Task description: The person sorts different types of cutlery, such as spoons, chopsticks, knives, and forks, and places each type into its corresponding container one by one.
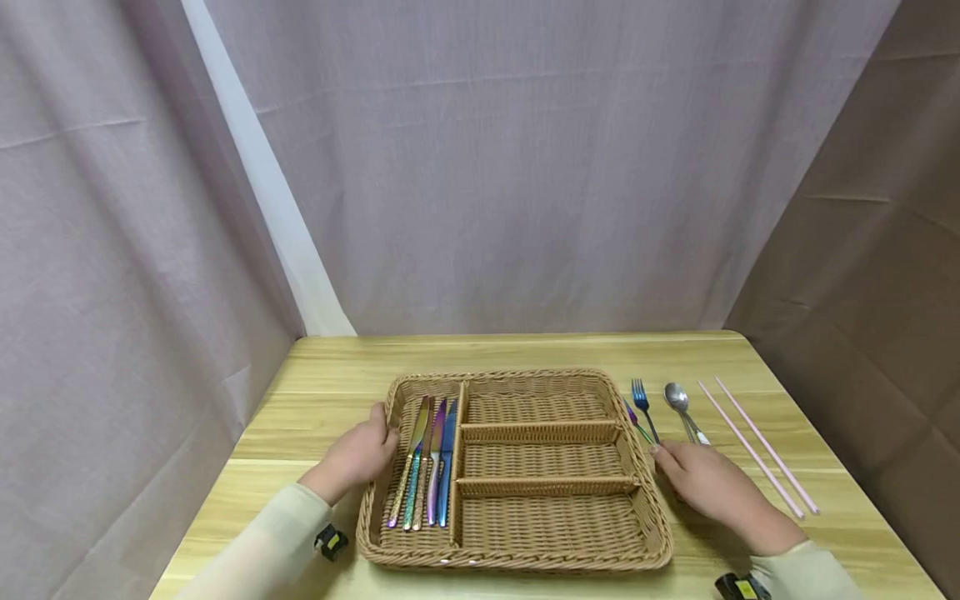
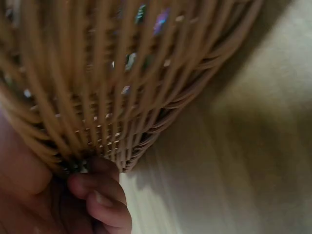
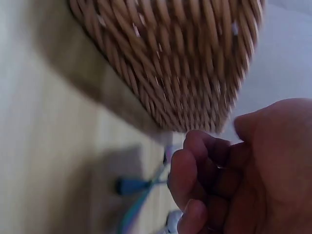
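Observation:
A brown woven cutlery basket (image 1: 547, 432) stands on the table, with one long compartment on the left and three on the right. Several shiny coloured knives (image 1: 437, 483) lie side by side in the long compartment. My left hand (image 1: 358, 450) grips the basket's left rim, thumb over the edge and fingers under the outer wall in the left wrist view. Beside the right rim is my right hand (image 1: 708, 483), its fingers loosely curled and the fingertips close to the wicker (image 3: 185, 87). A gap shows between thumb and rim. A blue fork (image 1: 640, 393) runs partly behind this hand.
Right of the basket lie a rainbow-coloured utensil (image 1: 637, 423) partly behind the rim, silver spoons (image 1: 677, 397), and two pink chopsticks (image 1: 765, 442). Grey curtains (image 1: 540, 192) hang behind the wooden table (image 1: 525, 350), with a brown one on the right.

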